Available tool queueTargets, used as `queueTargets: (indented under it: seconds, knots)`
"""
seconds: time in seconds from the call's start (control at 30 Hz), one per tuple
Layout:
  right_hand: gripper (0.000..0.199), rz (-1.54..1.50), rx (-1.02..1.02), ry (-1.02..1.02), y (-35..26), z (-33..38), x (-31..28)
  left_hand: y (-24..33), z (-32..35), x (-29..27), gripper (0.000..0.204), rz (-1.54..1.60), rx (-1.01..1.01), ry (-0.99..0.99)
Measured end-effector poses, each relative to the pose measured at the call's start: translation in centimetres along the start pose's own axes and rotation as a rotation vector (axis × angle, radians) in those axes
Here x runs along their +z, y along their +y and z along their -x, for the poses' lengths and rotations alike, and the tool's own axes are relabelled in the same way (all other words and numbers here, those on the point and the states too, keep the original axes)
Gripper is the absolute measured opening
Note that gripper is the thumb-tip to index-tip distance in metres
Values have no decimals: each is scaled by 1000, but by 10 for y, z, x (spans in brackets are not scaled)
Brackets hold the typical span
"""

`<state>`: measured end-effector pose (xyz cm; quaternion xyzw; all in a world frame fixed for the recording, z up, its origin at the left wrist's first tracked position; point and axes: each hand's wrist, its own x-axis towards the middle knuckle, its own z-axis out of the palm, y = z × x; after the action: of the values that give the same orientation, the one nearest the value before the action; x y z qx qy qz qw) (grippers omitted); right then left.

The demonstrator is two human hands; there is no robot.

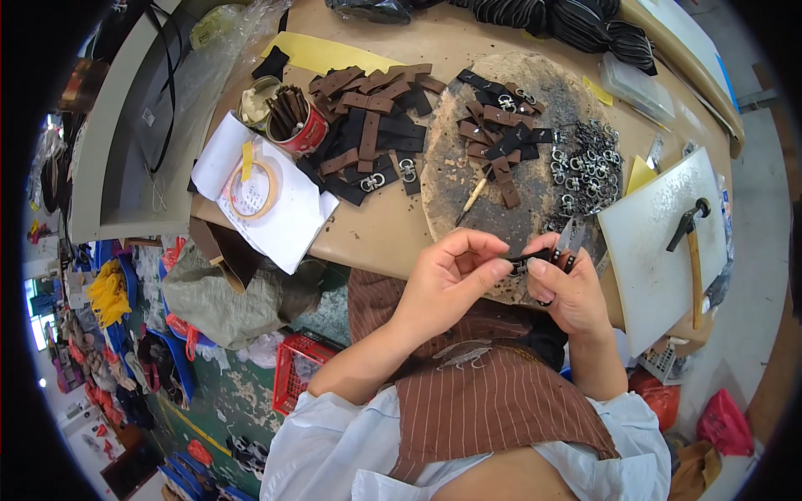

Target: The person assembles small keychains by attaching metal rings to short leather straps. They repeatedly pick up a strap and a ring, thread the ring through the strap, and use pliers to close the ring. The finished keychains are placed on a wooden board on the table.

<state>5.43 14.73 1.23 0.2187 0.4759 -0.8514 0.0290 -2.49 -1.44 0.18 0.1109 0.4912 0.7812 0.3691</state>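
Observation:
Close to my body, at the near edge of a round worn board [443, 179], my hands meet over a small black strap [528, 258] with what looks like a metal fitting. My left hand [447, 280] pinches the strap's left end between thumb and fingers. Fingers of my right hand [581, 299] close around black-handled scissors [572, 235], blades pointing up and away, and also touch the strap's right end. Beyond them on the board lie brown and black strap pieces [501, 125], a pile of metal buckles [586, 171] and a thin wooden-handled awl [474, 199].
More strap pieces [368, 134] and a red tin [311, 132] of brown sticks lie left. Nearby, a tape roll [271, 194] rests on white paper [288, 230]. At right, a hammer [694, 259] lies on a white board [643, 250]. A red crate [288, 376] stands below left.

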Motion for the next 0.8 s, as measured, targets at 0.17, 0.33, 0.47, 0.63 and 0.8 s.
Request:
queueTargets:
  seconds: [0.17, 0.33, 0.47, 0.63, 0.8]
  knots:
    - [16, -18, -6, 15, 6, 0, 3, -5, 3, -1, 18, -104, -36, -21]
    - [17, -67, -11, 19, 6, 1, 3, -9, 2, 6, 17, 45, -147, -1]
    - [17, -104, 15, 10, 2, 2, 3, -15, 1, 6, 18, -42, -12, 36]
    - [18, -85, -18, 30, 2, 3, 5, -13, -2, 1, 19, -486, 350, 59]
    - [18, -27, -39, 37, 4, 1, 4, -24, -4, 2, 20, -536, 430, 121]
